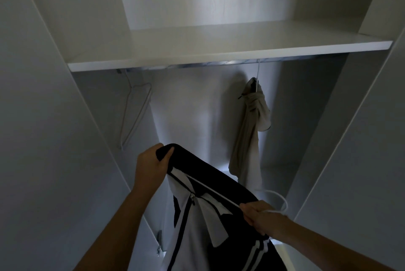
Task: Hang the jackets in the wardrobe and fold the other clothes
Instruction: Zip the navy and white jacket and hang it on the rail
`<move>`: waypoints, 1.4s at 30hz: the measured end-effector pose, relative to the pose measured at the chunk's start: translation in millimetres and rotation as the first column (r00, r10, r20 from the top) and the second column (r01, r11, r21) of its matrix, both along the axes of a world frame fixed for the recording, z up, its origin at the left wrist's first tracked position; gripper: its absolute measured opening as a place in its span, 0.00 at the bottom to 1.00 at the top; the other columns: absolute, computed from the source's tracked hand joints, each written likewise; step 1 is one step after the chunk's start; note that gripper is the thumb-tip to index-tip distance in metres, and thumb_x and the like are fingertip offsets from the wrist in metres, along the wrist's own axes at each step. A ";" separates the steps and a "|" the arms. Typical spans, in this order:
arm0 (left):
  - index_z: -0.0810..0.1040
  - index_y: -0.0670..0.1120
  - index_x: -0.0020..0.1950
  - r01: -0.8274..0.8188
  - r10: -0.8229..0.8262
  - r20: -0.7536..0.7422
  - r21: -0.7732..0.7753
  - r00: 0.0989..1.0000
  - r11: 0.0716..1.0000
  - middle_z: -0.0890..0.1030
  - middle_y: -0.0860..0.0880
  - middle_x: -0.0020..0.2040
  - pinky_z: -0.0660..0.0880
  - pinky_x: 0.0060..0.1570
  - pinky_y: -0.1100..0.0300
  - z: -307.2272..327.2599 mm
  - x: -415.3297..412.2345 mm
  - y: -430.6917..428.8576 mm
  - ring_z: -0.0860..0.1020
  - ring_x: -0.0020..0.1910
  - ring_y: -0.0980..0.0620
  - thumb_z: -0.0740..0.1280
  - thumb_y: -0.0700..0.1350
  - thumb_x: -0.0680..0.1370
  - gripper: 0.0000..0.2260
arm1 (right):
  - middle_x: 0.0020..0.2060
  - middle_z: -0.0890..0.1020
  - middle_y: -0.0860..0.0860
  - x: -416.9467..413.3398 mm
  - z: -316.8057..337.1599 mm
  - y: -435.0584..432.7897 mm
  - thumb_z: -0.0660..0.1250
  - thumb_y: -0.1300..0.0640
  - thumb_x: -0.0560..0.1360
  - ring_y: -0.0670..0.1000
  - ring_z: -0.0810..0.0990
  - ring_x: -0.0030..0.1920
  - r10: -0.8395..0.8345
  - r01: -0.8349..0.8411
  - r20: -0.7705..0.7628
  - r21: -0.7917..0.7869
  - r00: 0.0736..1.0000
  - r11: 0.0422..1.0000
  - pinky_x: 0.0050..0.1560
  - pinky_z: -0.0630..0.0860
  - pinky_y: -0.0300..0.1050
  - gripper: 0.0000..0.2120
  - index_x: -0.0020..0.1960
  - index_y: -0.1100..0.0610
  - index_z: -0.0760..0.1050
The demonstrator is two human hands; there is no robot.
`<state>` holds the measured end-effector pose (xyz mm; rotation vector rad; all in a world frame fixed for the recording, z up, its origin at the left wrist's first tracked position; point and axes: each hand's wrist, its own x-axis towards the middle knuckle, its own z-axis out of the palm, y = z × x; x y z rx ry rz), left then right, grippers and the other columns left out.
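I hold a black and white zip jacket (203,211) up in front of the open wardrobe. My left hand (151,166) grips its black collar at the top left. My right hand (260,217) clasps the jacket's other shoulder together with a white hanger (278,201), whose hook curls out to the right. The hanger's straight arm runs inside the jacket toward my left hand. On the metal rail (197,65) under the shelf, a beige jacket (249,130) hangs on the right.
An empty wire hanger (135,115) hangs from the rail at the left. A white shelf (219,56) spans the wardrobe above the rail. Open wardrobe doors (39,139) flank both sides, with a hinge (159,242) low on the left.
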<state>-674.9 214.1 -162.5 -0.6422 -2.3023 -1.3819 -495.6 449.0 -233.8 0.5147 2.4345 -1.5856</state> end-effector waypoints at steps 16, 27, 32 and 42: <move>0.79 0.46 0.45 -0.127 -0.275 0.687 0.473 0.673 0.872 0.82 0.47 0.43 0.77 0.42 0.58 9.8 19.7 32.8 0.80 0.43 0.51 0.63 0.44 0.80 0.07 | 0.18 0.67 0.45 -88.5 95.2 -3.3 0.65 0.55 0.77 0.44 0.64 0.22 -0.025 0.025 -0.009 -0.013 1.000 1.000 0.23 0.63 0.36 0.13 0.34 0.57 0.76; 0.72 0.51 0.49 0.148 -0.043 0.597 -0.128 0.801 0.981 0.77 0.49 0.48 0.72 0.38 0.62 6.3 -9.0 28.1 0.77 0.45 0.51 0.66 0.46 0.78 0.03 | 0.21 0.73 0.33 -101.7 120.6 12.1 0.61 0.59 0.79 0.34 0.73 0.28 0.185 -0.157 -0.097 0.242 0.978 0.957 0.31 0.66 0.25 0.10 0.51 0.58 0.82; 0.75 0.49 0.43 0.191 -0.040 0.439 -0.304 0.897 0.933 0.77 0.51 0.39 0.69 0.35 0.69 9.6 -25.2 54.4 0.76 0.41 0.51 0.62 0.40 0.79 0.06 | 0.38 0.82 0.49 -114.0 111.8 13.6 0.62 0.58 0.79 0.46 0.77 0.39 0.183 -0.148 -0.094 0.297 0.979 0.943 0.42 0.73 0.34 0.10 0.47 0.55 0.82; 0.79 0.38 0.50 0.133 -0.222 0.930 0.190 0.293 0.973 0.82 0.41 0.43 0.78 0.34 0.60 24.3 -71.5 92.0 0.80 0.39 0.48 0.68 0.44 0.76 0.09 | 0.29 0.74 0.48 -132.8 89.5 47.7 0.62 0.55 0.77 0.45 0.72 0.31 0.005 -0.006 0.007 0.163 1.000 0.987 0.31 0.68 0.37 0.11 0.44 0.60 0.80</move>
